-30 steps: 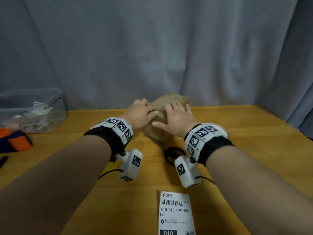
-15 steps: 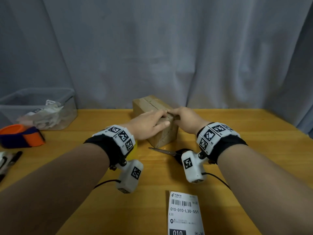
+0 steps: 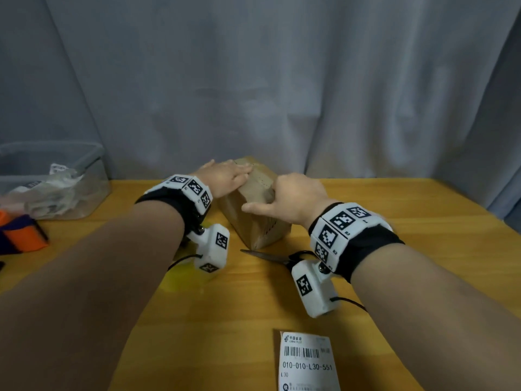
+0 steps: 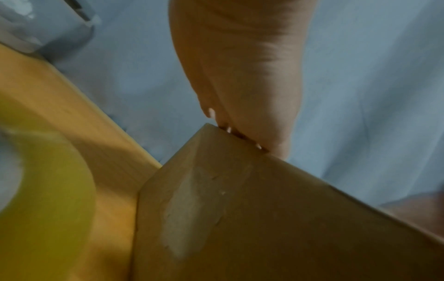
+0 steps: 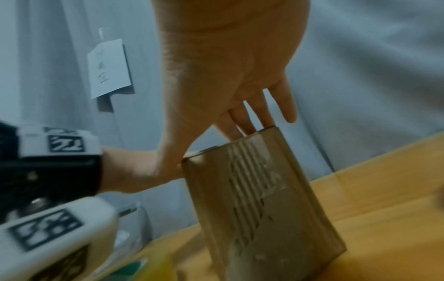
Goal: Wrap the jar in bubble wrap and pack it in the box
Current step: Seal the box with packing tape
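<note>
A closed brown cardboard box (image 3: 259,221) stands on the wooden table, turned at an angle with one corner toward me. My left hand (image 3: 228,179) lies flat on its top at the far left end, fingers straight. My right hand (image 3: 284,196) rests over the top nearer me, with the thumb stretched along the box's upper left edge. In the left wrist view the left hand (image 4: 240,85) touches the top edge of the box (image 4: 264,218). The right wrist view shows the right hand (image 5: 228,76) with straight fingers on the box (image 5: 259,199). No jar or bubble wrap shows.
Scissors (image 3: 270,256) lie just in front of the box. A yellowish tape roll (image 3: 183,275) sits under my left wrist. A printed shipping label (image 3: 307,362) lies near the front edge. A clear plastic bin (image 3: 56,182) and an orange-purple item (image 3: 22,235) are at far left.
The box has turned on the table. My left hand moved from its near side to the far top. My right hand came from the box's right end to the near top.
</note>
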